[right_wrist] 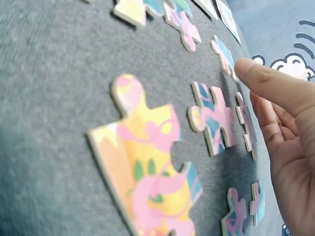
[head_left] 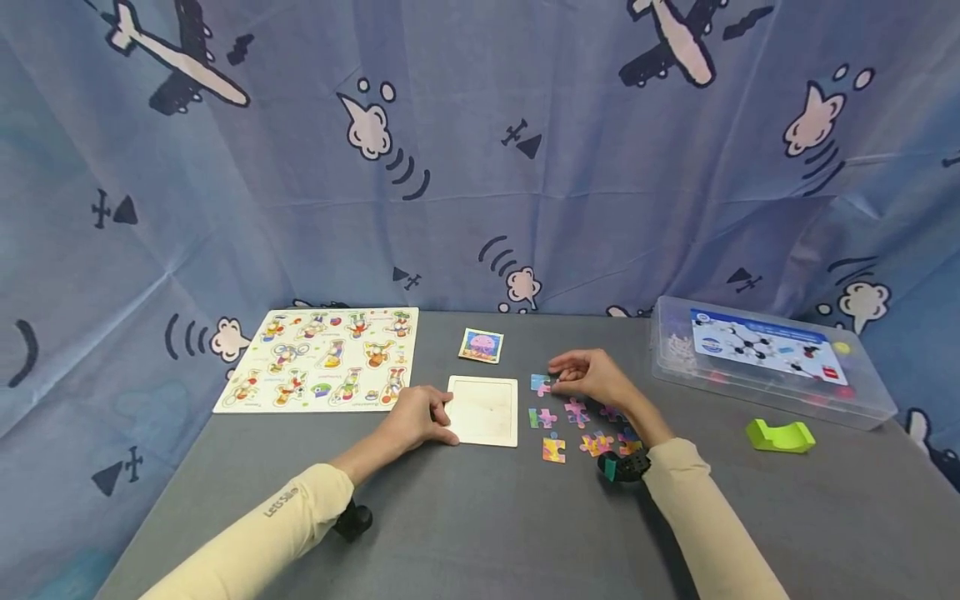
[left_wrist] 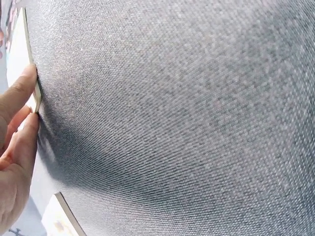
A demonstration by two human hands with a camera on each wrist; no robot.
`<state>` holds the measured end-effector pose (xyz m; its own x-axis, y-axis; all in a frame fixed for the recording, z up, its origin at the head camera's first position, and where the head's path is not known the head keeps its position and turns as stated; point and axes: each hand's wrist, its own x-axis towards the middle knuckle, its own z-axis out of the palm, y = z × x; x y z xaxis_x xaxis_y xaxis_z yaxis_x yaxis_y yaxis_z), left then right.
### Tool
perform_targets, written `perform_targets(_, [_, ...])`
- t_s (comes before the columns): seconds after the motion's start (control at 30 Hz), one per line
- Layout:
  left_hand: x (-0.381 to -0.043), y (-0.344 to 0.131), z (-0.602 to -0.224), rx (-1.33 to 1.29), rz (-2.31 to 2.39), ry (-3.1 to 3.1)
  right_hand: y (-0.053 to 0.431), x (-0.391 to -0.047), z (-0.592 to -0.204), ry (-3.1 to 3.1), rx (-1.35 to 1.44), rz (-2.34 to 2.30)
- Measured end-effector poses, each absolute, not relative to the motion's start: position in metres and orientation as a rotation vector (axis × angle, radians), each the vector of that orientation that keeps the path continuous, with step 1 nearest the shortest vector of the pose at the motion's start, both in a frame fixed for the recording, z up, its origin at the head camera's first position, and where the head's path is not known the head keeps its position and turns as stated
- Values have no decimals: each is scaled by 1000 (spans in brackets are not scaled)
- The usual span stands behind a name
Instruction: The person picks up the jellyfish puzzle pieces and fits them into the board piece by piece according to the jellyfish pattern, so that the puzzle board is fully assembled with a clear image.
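My left hand [head_left: 418, 417] grips the near-left corner of a square wooden puzzle tray [head_left: 483, 410], with thumb and fingers at its edges; the left wrist view shows the same tray [left_wrist: 19, 49]. My right hand [head_left: 592, 377] hovers over loose jigsaw pieces. Its thumb tip is right at a blue-and-pink jigsaw piece [head_left: 538, 382], which lies flat; thumb and forefinger stand apart. In the right wrist view, a yellow-and-pink jigsaw piece [right_wrist: 152, 167] lies nearest. Several more pieces lie below the hand, some partly hidden by it.
A small picture card [head_left: 481, 345] lies behind the tray. On the left is a board with cartoon animals [head_left: 322, 358]. A clear plastic box [head_left: 772, 358] stands back right, with a lime-green curved block [head_left: 780, 436] in front of it. A patterned curtain [head_left: 480, 167] hangs behind the table.
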<state>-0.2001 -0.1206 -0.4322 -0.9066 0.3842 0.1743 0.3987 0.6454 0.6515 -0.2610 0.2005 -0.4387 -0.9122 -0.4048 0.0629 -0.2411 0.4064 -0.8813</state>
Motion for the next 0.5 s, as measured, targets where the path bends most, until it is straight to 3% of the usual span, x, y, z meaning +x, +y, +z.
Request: perform_targets(0.5, [-202,-119,-435,-591,-1157,-2887,193,-263,-443,2688,-617,-1336])
